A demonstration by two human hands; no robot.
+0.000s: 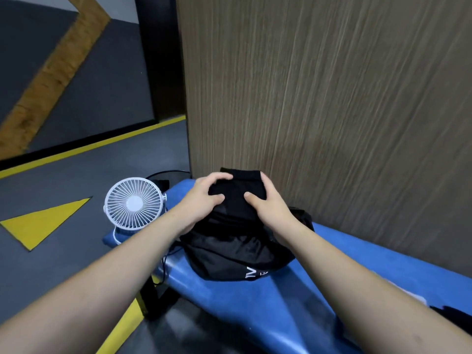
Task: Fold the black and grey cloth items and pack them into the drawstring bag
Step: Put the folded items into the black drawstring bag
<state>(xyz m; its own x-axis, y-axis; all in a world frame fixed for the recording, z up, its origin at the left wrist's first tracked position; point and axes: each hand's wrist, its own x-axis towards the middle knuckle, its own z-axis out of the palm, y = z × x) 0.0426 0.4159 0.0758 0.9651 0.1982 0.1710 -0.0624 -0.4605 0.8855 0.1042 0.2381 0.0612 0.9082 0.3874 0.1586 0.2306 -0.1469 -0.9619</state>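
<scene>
You are standing over a blue padded bench (293, 310) set against a wood-grain panel (332, 85). To your left lies a grey floor (63, 200) marked with yellow lines and a yellow triangle.

The black drawstring bag (229, 254) sits on the bench just in front of the panel, with white lettering showing on its near lower corner. A folded black cloth (237, 190) stands at the top of the bag, its upper edge clear of your hands. How far it has gone into the bag's opening cannot be told, since black lies on black there.

Your left hand (201, 198) grips the left side of the cloth: its fingers are curled over the top edge and the thumb presses into the front face. Your right hand (268, 203) grips the right side in the same manner, fingers wrapped round the far edge, thumb bearing on the front. The two thumbs are near each other but apart.

A small white fan (134, 204) stands on the left end of the bench, just beside your left forearm, with a dark cable trailing down off the bench edge. Another dark item (452, 318) lies on the bench at the right margin; what it is cannot be told.
</scene>
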